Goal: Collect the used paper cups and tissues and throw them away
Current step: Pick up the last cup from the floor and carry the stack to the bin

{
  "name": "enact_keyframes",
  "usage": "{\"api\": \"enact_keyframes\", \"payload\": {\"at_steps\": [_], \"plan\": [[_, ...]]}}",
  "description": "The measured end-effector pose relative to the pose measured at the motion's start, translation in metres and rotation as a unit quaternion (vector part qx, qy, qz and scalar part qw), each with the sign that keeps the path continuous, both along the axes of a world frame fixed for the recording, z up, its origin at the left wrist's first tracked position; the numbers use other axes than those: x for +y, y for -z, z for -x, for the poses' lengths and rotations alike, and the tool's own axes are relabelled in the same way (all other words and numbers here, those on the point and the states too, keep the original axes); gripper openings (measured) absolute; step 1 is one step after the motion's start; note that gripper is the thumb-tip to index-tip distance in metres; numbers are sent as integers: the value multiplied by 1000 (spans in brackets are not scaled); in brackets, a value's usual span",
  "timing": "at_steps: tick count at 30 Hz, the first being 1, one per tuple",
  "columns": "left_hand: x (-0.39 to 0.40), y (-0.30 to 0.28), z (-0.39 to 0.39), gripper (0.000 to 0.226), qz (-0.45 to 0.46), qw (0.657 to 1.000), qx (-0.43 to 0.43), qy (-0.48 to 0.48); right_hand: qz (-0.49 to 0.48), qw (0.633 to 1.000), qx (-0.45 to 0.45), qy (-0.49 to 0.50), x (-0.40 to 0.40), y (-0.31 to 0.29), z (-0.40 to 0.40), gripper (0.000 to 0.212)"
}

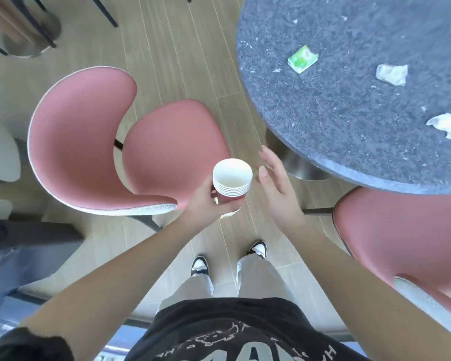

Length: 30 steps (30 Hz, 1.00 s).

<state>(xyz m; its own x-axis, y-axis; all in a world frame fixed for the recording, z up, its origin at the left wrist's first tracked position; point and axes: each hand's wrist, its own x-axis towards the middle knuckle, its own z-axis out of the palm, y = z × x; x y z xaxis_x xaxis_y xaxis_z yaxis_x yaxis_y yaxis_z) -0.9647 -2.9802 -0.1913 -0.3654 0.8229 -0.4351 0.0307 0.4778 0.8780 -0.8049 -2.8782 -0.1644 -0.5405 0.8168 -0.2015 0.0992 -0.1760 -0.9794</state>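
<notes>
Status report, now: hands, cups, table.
Left hand grips cup stack. Right hand open, empty. Two tissues and green packet on table. Nothing blocking.

Ahead of you to the left stands a pink curved-back chair with pale edging (89,142), its seat turned toward the round dark speckled stone surface (349,121) at upper right. On that surface lies a small green and white packet (303,59). A second pink chair (406,238) sits just beside the surface's near edge at right. Beneath everything runs the light wood-plank floor (182,61). At far left you see a crumpled black plastic bag (0,256), and at top left a shiny metal round base (29,35) with dark chair legs (102,11) nearby. Your black and white sneakers (199,265) stand on the planks.
</notes>
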Motion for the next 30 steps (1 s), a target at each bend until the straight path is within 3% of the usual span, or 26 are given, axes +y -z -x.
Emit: {"api": "enact_keyframes", "payload": {"at_steps": [11,21,25,30], "plan": [[-54,-115,49,65,-120,983,28,-136,-102,985,43,-135,-20,-92,87,47],[-161,-144,128,76,-183,953,60,-235,-108,972,50,-201,-106,-123,189,47],[-212,-146,157,71,-182,940,81,-276,-98,958,76,-257,-148,-126,235,42],[-260,-138,187,85,-182,917,94,-343,-87,932,94,-338,-193,-127,283,43]]}}
